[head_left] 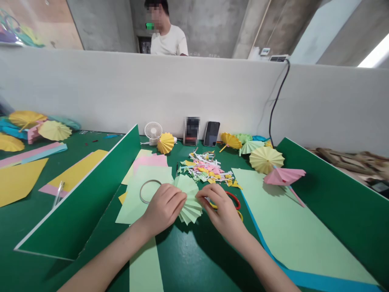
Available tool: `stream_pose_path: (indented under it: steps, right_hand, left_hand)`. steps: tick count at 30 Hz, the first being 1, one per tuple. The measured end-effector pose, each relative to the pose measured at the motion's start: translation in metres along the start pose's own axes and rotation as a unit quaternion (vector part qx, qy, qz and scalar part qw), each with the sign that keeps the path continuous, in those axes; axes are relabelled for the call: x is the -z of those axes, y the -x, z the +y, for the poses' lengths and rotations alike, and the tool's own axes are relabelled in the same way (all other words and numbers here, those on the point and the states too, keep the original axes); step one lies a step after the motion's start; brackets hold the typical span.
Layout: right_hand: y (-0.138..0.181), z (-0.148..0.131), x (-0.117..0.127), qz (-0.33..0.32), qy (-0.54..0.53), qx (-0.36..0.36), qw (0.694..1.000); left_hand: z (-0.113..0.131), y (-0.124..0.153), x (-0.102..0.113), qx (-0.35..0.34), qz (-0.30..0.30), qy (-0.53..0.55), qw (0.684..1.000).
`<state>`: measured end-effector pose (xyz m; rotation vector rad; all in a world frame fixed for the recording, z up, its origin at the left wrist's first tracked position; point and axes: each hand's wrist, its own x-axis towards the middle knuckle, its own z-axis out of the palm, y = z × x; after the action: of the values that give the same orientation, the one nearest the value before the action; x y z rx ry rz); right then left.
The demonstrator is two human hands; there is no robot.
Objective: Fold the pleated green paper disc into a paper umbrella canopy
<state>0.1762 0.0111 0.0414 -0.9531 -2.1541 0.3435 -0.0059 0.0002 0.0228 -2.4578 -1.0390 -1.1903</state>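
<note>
A pale green pleated paper fan (pixel 191 198), opened out nearly to a round, is held up over the green table between my two hands. My left hand (pixel 165 205) is closed, pinching the fan's left side. At its right edge my right hand (pixel 223 209) has thumb and forefinger pressed together on the paper. Under and beside my left hand lie green paper sheets (pixel 130 209) with a thin metal ring (pixel 145 190) on top. Scissors with red and yellow handles (pixel 235 199) lie partly hidden behind my right hand.
Paper scraps (pixel 209 166) are heaped beyond the fan. Finished paper umbrellas (pixel 267 159) and a large green sheet (pixel 291 219) lie right. Two phones (pixel 212 134) and a small fan (pixel 153 131) stand at the back wall. Low dividers (pixel 100 194) flank the space. A person (pixel 168 38) is beyond.
</note>
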Motion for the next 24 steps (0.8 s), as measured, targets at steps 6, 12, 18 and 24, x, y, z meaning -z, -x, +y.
stream_pose_path:
  steps: [6,12,18,24]
  right_hand:
    - [0.0016,-0.0015,-0.0038,-0.005,0.006,0.024,1.000]
    - [0.0015,-0.0026,-0.0047,-0.004,0.004,0.029,1.000]
    - [0.0001,-0.0042,-0.0037,-0.017,0.000,0.022,1.000]
    - [-0.0003,-0.0044,-0.0022,-0.016,-0.010,0.012,1.000]
  left_hand:
    - [0.0006,-0.0012,0.0002,0.005,-0.049,-0.007,0.999]
    - [0.0013,-0.0008,-0.0003,-0.009,-0.059,-0.027,0.998]
    - [0.0014,-0.0010,-0.0007,-0.025,-0.071,-0.065,0.995]
    - [0.0001,-0.0012,-0.0007,-0.022,-0.069,-0.066,0.995]
